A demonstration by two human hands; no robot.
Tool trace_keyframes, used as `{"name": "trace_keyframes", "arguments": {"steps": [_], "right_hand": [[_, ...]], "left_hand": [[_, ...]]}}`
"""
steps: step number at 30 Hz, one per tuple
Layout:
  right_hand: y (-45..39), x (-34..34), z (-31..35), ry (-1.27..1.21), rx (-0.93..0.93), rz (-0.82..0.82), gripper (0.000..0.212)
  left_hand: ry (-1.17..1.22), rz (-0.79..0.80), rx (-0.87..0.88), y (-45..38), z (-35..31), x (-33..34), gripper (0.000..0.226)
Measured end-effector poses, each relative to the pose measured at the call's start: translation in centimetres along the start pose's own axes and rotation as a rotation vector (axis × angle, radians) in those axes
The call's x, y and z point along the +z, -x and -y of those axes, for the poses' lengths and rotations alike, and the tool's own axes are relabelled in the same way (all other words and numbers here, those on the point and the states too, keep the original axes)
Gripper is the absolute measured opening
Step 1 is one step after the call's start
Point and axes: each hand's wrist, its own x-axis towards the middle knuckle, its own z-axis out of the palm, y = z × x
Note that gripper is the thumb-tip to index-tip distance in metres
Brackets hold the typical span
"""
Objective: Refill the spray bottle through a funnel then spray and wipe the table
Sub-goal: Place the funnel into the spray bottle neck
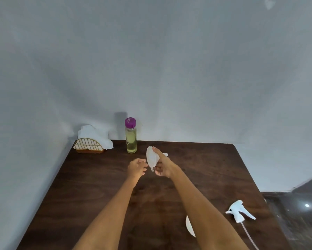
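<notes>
Your forearms over the dark table (97,186), sprayer head (239,211) with tube lying near your right elbow, your right hand (163,167) gripping the white funnel (151,156), your left hand (137,167) loosely curled, holding nothing, just beside it, purple-capped bottle (131,136) upright at the far edge, napkin holder (89,146) in the far-left corner.

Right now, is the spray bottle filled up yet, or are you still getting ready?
Still getting ready. Done: the sprayer head is off and lies on the table. In hand: the right hand holds the white funnel, with the left hand beside it. Left: the purple-capped bottle of yellowish liquid is still closed, so pouring, spraying and wiping with the napkins remain.
</notes>
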Motion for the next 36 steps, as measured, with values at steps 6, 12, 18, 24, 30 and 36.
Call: {"name": "trace_keyframes", "arguments": {"steps": [6, 12, 18, 24, 30, 36], "right_hand": [[8.1, -2.2, -2.7, 0.054, -0.082, 0.135, 0.08], [14.9, -4.3, -5.1, -0.004, -0.16, 0.17, 0.081], [20.3, -7.8, -5.5, 0.35, -0.205, 0.078, 0.073], [21.5, -10.4, -5.0, 0.509, -0.602, -0.272, 0.04], [22.0, -13.3, -6.1, 0.439, -0.755, -0.296, 0.051], [21.6, -15.6, -7.1, 0.245, -0.778, -0.216, 0.023]], "left_hand": [[0.292, -0.052, -0.034, 9.2, -1.1, 2.1, 0.018], [0.586, -0.158, -0.027, 17.5, -0.9, 4.2, 0.056], [0.372, -0.29, 0.019, 20.8, -1.0, 4.2, 0.051], [-0.085, -0.232, 0.197, 22.5, -3.1, 5.5, 0.035], [-0.21, -0.216, 0.302, 23.1, -4.9, 7.9, 0.026], [-0.348, -0.181, 0.396, 22.7, -4.8, 9.3, 0.017]]}}
